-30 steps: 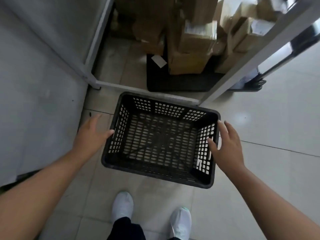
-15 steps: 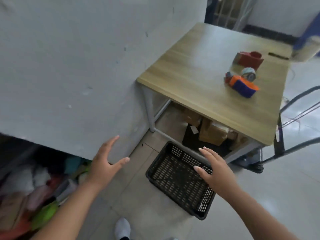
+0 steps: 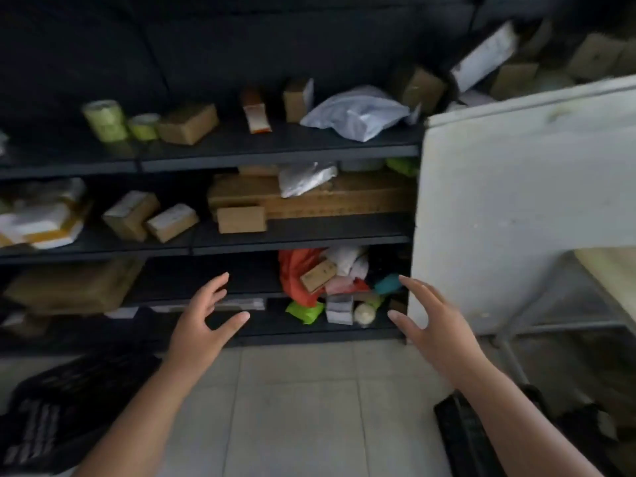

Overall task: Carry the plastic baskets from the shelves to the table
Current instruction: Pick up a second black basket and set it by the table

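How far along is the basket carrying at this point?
One black basket sits on the floor at lower right, near the table leg, not on the table. Both the left hand and right hand are open and empty, facing the shelves. Another basket at lower left is left to carry.

Left hand (image 3: 203, 325) and right hand (image 3: 435, 327) spread, empty
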